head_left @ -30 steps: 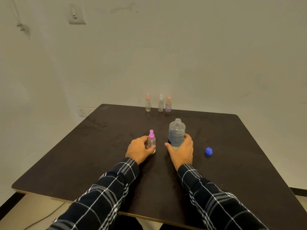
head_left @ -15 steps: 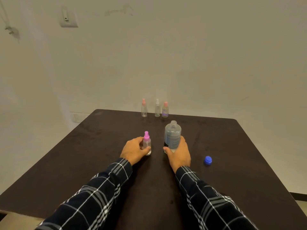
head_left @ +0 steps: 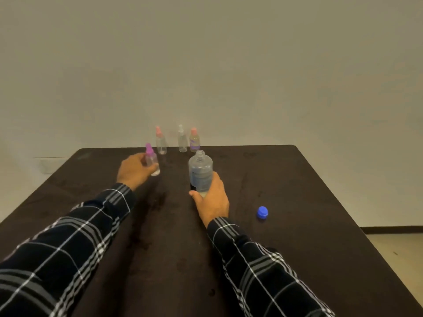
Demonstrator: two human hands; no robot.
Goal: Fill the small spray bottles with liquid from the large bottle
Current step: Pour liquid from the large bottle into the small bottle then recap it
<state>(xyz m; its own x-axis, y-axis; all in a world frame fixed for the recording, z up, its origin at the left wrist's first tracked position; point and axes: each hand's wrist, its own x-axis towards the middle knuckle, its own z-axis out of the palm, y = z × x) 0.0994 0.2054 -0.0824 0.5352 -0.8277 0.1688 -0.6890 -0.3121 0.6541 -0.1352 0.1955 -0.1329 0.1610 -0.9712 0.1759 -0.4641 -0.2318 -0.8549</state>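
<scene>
Left hand (head_left: 134,171) grips a capped small spray bottle (head_left: 151,160), right hand (head_left: 211,200) the open large bottle (head_left: 200,172); uncapping should precede pouring.

Far spray bottles (head_left: 182,140) look blurred; fill levels unclear.

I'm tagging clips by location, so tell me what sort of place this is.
Probably a plain indoor room, home or office I cannot tell. A bare pale wall stands behind a dark table, and a dark skirting board meets a light floor at the right.
</scene>
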